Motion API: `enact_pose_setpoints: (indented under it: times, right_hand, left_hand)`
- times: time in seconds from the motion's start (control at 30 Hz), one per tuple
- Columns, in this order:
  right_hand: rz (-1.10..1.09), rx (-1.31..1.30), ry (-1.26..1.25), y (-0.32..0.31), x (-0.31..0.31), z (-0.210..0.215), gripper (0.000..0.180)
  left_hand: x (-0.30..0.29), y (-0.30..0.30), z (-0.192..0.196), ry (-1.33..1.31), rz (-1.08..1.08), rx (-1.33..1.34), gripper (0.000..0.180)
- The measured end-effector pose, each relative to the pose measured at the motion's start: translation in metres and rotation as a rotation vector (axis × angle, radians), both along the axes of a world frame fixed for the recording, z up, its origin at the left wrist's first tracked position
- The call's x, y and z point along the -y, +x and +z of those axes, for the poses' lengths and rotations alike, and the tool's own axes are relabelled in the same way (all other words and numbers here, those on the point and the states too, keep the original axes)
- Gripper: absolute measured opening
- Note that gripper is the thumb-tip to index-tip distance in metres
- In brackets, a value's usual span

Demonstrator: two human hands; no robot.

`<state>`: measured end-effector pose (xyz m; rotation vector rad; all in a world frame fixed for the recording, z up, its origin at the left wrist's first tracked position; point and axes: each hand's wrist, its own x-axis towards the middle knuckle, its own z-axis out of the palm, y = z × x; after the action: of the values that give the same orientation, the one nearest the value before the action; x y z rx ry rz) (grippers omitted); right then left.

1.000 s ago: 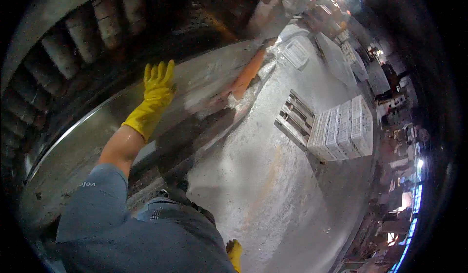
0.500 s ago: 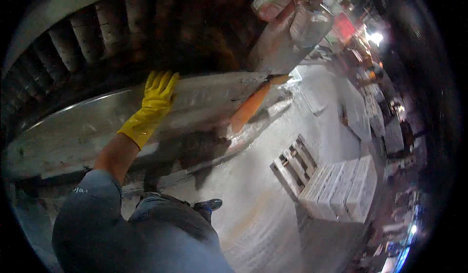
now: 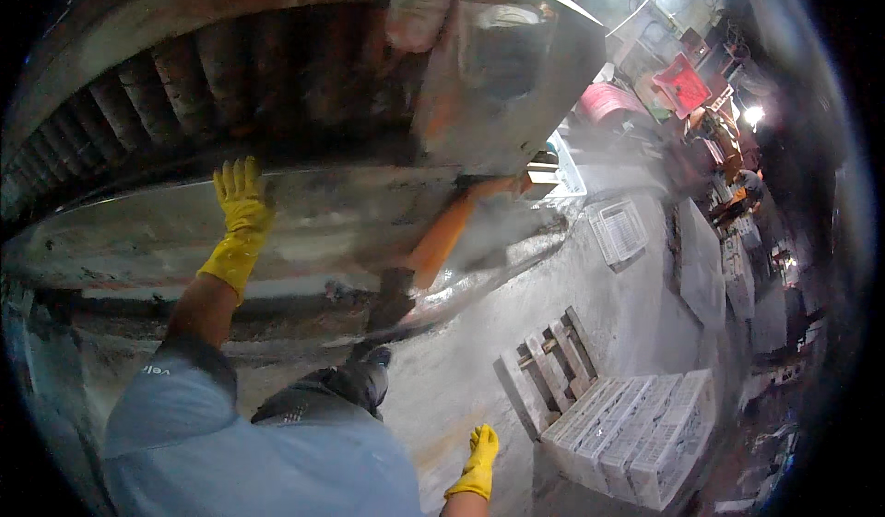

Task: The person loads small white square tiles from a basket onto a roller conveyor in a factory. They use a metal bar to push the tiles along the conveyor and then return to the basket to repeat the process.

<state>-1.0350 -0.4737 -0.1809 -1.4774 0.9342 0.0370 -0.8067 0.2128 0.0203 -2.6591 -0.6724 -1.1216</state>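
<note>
My left hand (image 3: 242, 211), in a yellow rubber glove, rests with spread fingers on the upper edge of a long grey metal side panel (image 3: 341, 217). Just past that edge lies a dark row of rollers or slats (image 3: 147, 102). Low in the view is my right hand (image 3: 477, 462), gloved in yellow too. Its fingers are curled in and nothing shows in them. It hangs apart from the machine, left of a group of white crates (image 3: 636, 429).
An orange bar (image 3: 449, 236) slants down from the panel. Behind the crates stands a wooden pallet (image 3: 553, 365). A white basket (image 3: 618, 231) sits on the wet floor, with a red crate (image 3: 682, 85) farther off. At the far right a person (image 3: 740, 199) bends among stacked things.
My left hand has shifted left along the panel edge. My right hand has come into view at the bottom. The view has turned, and my foot has moved forward.
</note>
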Motion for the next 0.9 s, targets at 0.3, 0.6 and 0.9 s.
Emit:
enact_pose_setpoints:
  times: [0.3,0.6,0.9]
  right_hand:
    - [0.418,-0.349,0.036,0.003,0.03,-0.028,0.022]
    - [0.517,-0.552,-0.106,0.122,0.157,-0.008,0.022]
    - [0.54,-0.142,0.159,0.338,0.115,-0.062,0.02]
  left_hand:
    - [0.046,0.035,-0.001,-0.036,0.179,0.135,0.082]
    - [0.057,0.044,0.003,-0.007,0.334,0.16,0.08]
    - [0.089,0.058,-0.012,-0.161,0.46,0.127,0.079]
